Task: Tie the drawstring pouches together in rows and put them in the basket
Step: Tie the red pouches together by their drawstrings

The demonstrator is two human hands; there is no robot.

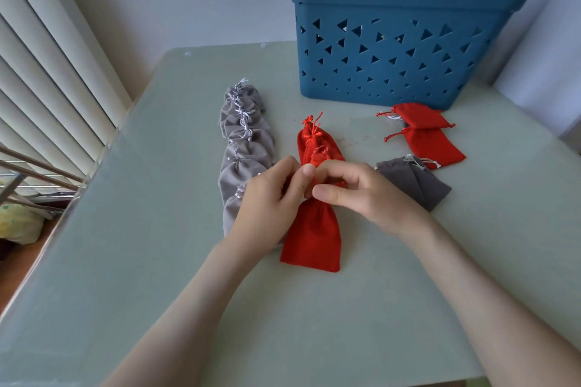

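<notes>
pale green worktop [157, 261] fills my feed, with white vertical blinds [47, 72] running past its left edge and a plain wall behind. a blue basket [393, 72] with triangle cut-outs stands upright at the far right corner.

a row of grey pouches [242, 148] lies on the left-edge side of the middle, running from the far edge toward the near one, each pouch overlapping the next, with pale knotted strings along its line. just beside it, on the right-edge side, i see the row of red pouches [309, 143], its far end showing a red knotted string. the nearest red pouch [311, 239] lies flat at the near end of that row, with its base toward the near edge.

my operator's left hand [264, 207] and right hand [367, 195] meet over the neck of that pouch. the left fingers [295, 166] are curled and pinch the gathered red cloth. the right thumb and forefinger are closed on it from the other side. i cannot make out the string itself between them.

two loose red pouches [421, 118] lie overlapped just in front of the basket. a loose grey pouch [415, 182] rests beside the right hand and touches the nearer red one.
</notes>
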